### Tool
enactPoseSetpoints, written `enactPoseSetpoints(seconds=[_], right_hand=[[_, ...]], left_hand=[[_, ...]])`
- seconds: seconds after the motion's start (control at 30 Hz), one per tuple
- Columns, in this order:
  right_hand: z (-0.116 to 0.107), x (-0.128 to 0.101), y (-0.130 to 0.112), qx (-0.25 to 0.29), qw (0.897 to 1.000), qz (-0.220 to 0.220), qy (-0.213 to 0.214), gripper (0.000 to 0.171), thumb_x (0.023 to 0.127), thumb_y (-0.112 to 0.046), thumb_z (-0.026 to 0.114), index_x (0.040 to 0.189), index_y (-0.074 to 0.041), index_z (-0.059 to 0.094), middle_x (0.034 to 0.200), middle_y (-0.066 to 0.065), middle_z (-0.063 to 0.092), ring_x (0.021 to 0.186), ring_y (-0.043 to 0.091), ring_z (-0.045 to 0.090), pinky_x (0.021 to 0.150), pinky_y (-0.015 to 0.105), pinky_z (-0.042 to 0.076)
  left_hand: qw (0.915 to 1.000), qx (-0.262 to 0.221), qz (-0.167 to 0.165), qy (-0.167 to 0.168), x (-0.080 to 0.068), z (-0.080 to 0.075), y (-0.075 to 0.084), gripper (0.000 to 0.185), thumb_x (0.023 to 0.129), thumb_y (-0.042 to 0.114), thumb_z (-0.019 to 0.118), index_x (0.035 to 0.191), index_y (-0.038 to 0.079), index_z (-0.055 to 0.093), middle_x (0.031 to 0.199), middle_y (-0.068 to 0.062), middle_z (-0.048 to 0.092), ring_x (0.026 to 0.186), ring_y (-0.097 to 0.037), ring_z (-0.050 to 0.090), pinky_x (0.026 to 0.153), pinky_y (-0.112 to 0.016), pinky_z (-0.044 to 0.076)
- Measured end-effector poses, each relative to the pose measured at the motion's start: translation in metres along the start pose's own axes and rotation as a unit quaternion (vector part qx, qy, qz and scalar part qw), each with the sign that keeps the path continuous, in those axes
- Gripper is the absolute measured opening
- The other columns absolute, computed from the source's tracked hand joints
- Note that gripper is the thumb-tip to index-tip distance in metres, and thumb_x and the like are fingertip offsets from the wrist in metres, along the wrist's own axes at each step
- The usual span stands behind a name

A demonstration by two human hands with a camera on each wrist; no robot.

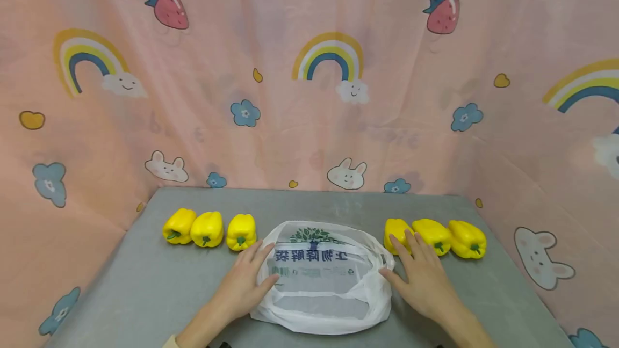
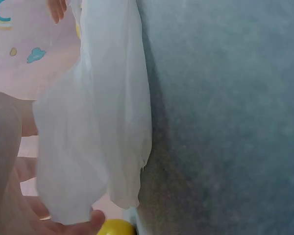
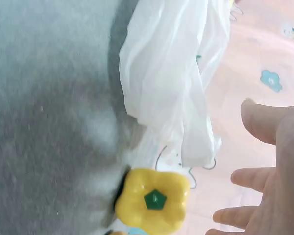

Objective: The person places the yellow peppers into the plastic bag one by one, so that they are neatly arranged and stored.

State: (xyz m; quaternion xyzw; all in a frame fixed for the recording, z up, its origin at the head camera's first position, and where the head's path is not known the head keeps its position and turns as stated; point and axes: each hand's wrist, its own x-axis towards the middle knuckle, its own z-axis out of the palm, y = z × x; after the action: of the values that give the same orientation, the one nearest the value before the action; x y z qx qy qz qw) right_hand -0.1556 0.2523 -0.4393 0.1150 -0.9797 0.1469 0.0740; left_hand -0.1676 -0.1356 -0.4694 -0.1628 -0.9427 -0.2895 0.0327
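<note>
Plainly, both hands flank the white plastic bag [image 1: 321,278], which lies flat on the grey counter [image 1: 145,289] between two rows of yellow peppers. Left hand [image 1: 244,283] rests open-fingered on the bag's left edge; right hand [image 1: 420,275] lies flat, fingers spread, beside its right edge. I judge that pinching a handle from each side would open the mouth evenly, clear of the nearest right pepper [image 1: 396,234].

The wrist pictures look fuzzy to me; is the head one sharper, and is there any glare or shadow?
Head view: even, soft light, crisp print on the plastic bag, no glare, faint shadows under the hands. Left wrist view: bag and grey table blurred. Right wrist view: also soft; a yellow pepper reads clearly enough.
</note>
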Motion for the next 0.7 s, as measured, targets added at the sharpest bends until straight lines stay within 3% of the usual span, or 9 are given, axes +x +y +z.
enactPoseSetpoints(seconds=[0.33, 0.7], right_hand=[[-0.012, 0.005, 0.012, 0.005, 1.000, 0.007, 0.018, 0.078, 0.098, -0.056, 0.058, 0.153, -0.004, 0.042, 0.159, 0.030, 0.028, 0.144, 0.054, 0.024, 0.109, 0.076, 0.022], [-0.021, 0.010, 0.033, 0.035, 0.997, -0.006, 0.072, 0.066, 0.101, -0.044, 0.061, 0.147, 0.001, 0.047, 0.152, 0.034, 0.035, 0.138, 0.055, 0.032, 0.104, 0.076, 0.028]], left_hand=[[0.9957, -0.085, -0.031, -0.018, 0.004, 0.001, -0.010, 0.061, 0.096, 0.032, 0.071, 0.151, 0.014, 0.049, 0.157, -0.022, 0.036, 0.139, -0.047, 0.040, 0.105, -0.070, 0.037], [0.9938, -0.101, -0.040, -0.024, 0.008, 0.001, -0.016, 0.058, 0.096, 0.030, 0.070, 0.149, 0.015, 0.051, 0.155, -0.022, 0.039, 0.138, -0.046, 0.042, 0.108, -0.069, 0.035]])
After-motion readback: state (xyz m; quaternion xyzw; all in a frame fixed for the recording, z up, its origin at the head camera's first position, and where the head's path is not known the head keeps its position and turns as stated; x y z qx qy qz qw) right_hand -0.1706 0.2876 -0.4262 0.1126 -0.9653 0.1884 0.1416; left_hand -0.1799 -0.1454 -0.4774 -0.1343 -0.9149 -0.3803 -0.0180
